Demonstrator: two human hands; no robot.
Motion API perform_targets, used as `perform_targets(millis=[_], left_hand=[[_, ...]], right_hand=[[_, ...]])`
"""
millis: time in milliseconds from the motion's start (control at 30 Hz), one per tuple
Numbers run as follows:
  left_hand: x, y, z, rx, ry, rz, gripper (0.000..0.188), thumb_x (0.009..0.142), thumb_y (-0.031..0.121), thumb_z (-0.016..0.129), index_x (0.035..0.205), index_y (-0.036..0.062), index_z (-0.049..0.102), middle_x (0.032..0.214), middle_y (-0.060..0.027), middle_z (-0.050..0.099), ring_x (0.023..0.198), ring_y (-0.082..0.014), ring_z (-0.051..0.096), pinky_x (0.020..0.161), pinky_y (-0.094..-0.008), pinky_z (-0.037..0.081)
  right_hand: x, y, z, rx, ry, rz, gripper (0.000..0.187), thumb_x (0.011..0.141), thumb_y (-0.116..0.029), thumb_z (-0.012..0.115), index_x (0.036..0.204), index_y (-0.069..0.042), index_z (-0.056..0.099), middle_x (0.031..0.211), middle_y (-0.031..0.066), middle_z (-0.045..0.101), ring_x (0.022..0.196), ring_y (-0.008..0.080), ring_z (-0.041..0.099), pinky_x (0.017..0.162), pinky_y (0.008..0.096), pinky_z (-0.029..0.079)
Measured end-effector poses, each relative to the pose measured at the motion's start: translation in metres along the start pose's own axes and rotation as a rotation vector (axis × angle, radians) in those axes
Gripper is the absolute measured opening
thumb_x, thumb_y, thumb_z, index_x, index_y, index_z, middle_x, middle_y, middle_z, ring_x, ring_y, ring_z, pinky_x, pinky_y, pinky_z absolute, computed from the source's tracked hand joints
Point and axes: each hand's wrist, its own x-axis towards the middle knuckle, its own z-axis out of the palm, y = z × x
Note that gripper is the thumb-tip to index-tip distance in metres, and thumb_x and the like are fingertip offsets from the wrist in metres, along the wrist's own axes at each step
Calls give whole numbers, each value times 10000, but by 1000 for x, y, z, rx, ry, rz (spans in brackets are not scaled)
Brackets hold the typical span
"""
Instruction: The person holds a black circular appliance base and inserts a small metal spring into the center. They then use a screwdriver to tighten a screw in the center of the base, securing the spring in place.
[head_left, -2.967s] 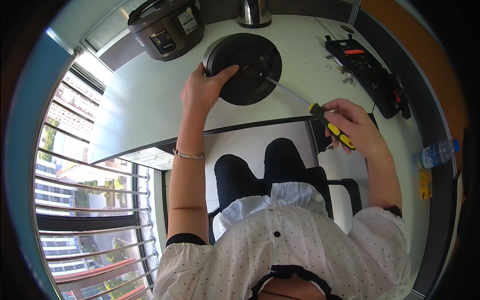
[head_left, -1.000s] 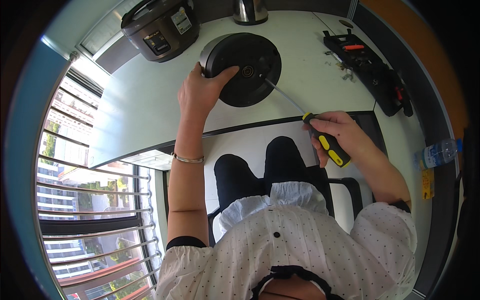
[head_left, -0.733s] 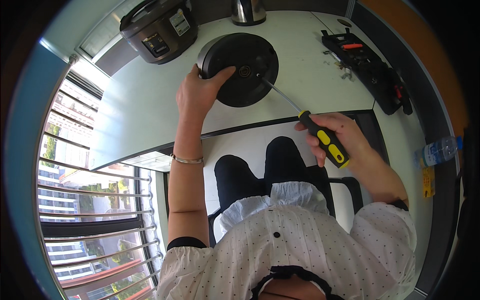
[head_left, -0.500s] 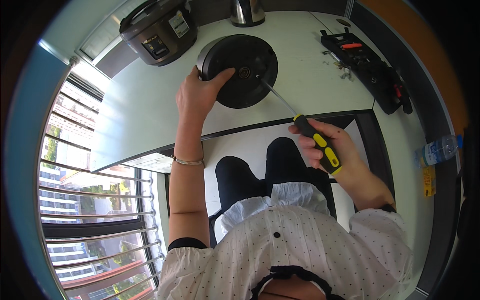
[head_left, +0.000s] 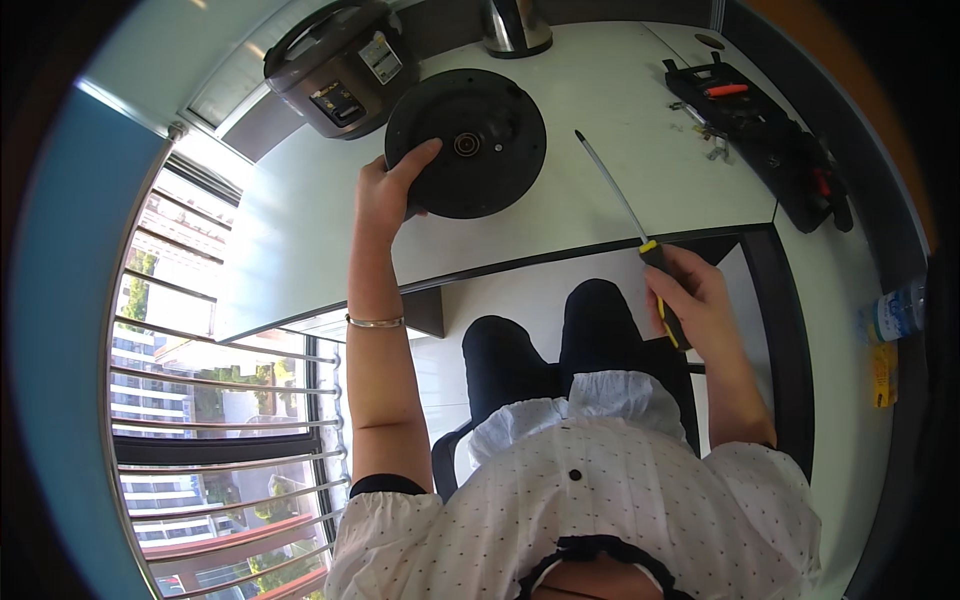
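A round black appliance base (head_left: 465, 185) is tilted up over the table, its flat underside facing me. At its middle is a ring-shaped fitting, with a small pale spot to the right of it. My left hand (head_left: 383, 200) grips its left edge, the thumb on the underside and the other fingers mostly hidden behind. My right hand (head_left: 700, 295) is closed round the black and yellow handle of a screwdriver (head_left: 612, 187). The shaft points up and to the left, and its tip stands clear of the base.
A brown rice cooker (head_left: 345, 75) stands at the back left, beside a steel kettle (head_left: 515, 30). At the right lie a black tool case (head_left: 760, 150) and loose small metal pieces (head_left: 705, 122). A plastic bottle (head_left: 895, 312) and a yellow packet (head_left: 883, 375) are at the far right.
The screwdriver tip has come away from the base, and my right hand has drawn it back to the right. My left hand has turned the base so that its underside faces me more squarely.
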Motion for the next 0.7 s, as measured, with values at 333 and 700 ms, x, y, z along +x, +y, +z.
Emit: perform_targets(millis=[333, 700], left_hand=[[0, -3, -9, -66, 12, 33, 522, 760, 337, 730, 973, -133, 649, 761, -156, 668, 596, -207, 633, 500, -288, 477], [4, -9, -13, -81, 14, 21, 526, 763, 328, 727, 1017, -126, 651, 861, -147, 684, 747, -184, 640, 662, -258, 488]], right_hand=[[74, 17, -7, -1123, 361, -402, 374, 813, -146, 663, 1154, -6, 600, 864, 180, 640, 793, 338, 640, 697, 409, 515], [115, 27, 1, -1205, 365, -482, 422, 748, -94, 696, 1163, -85, 620, 861, 139, 618, 767, 295, 637, 673, 383, 529]])
